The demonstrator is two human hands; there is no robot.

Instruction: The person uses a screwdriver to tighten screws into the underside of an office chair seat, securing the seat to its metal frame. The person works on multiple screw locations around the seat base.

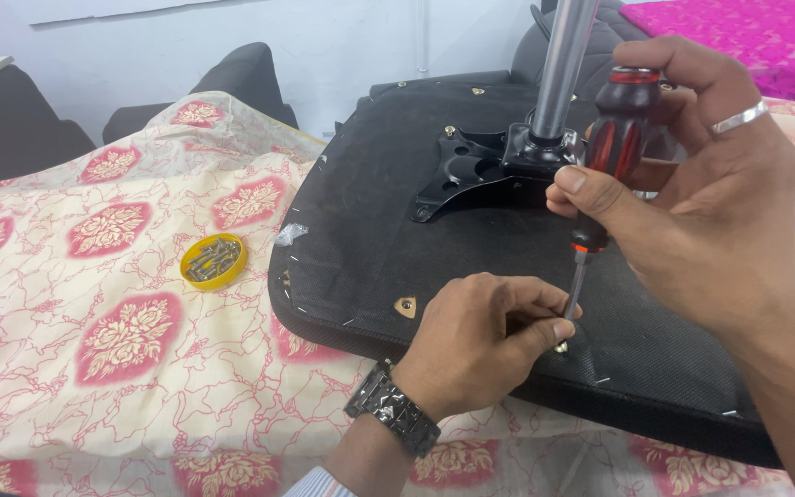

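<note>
Left hand (480, 340) pinches my screw (562, 347) on the seat (397, 248); right hand (701, 184) grips the screwdriver (611, 147) tight.

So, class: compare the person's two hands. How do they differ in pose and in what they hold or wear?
The right hand is raised and grips the red-and-black screwdriver by its handle; the left hand rests low on the black seat base, pinching at the screwdriver's tip. The right hand wears a ring; the left wears a dark wristwatch. Both work at the same spot.
</note>
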